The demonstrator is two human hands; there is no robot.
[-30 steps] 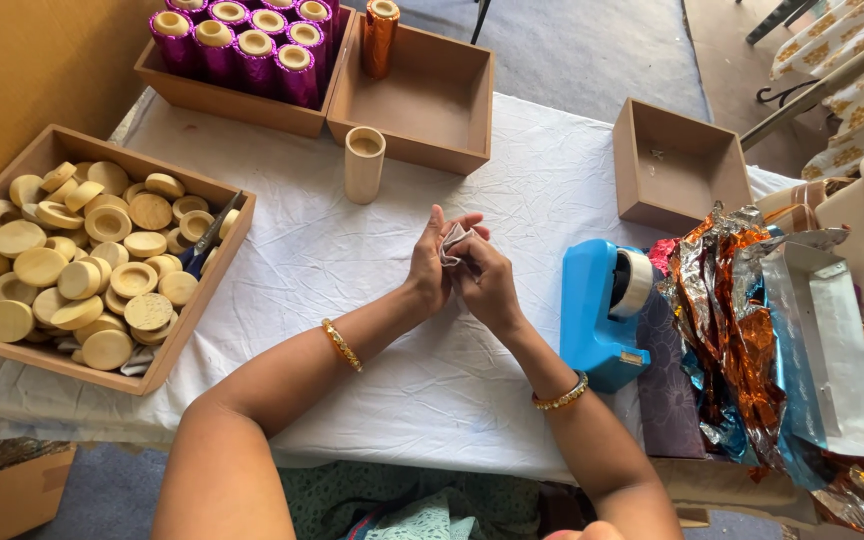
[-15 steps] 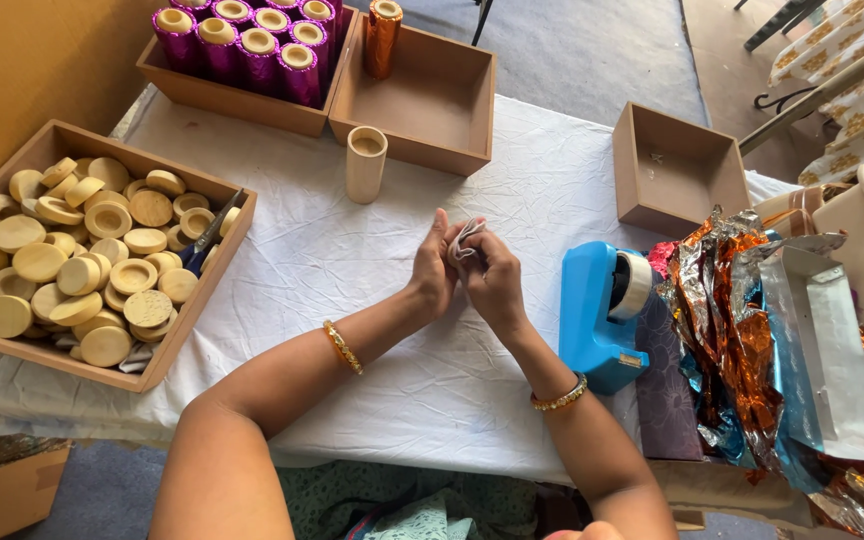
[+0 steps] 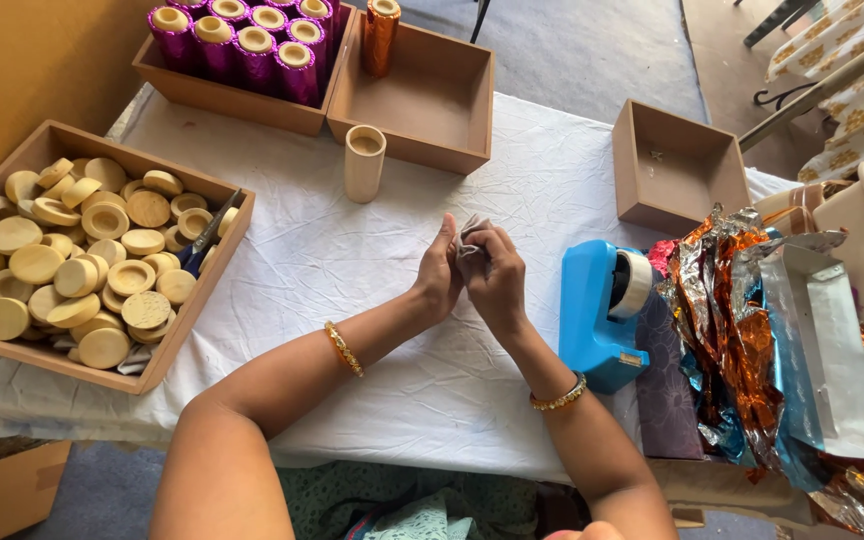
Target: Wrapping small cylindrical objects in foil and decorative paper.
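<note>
Both hands are meeting over the middle of the white tablecloth [image 3: 372,300], pressed side by side with fingers curled inward. The left hand [image 3: 439,275] and the right hand [image 3: 497,280] are together pinching a small crumpled piece of silvery foil [image 3: 469,235], which is showing only at the fingertips, above the knuckles and between the two hands; most of it is lying hidden inside the grip. A bare wooden tube [image 3: 364,163] is standing upright on the cloth, beyond the hands and apart from them. A blue tape dispenser [image 3: 597,310] is sitting just to the right of the right hand, with a heap of coloured foil sheets [image 3: 722,330] lying beyond it. To the far left, a wooden tray [image 3: 192,320] is holding round wooden caps [image 3: 82,270]; at the far edge another tray is holding purple foil-wrapped tubes [image 3: 242,45].
</note>
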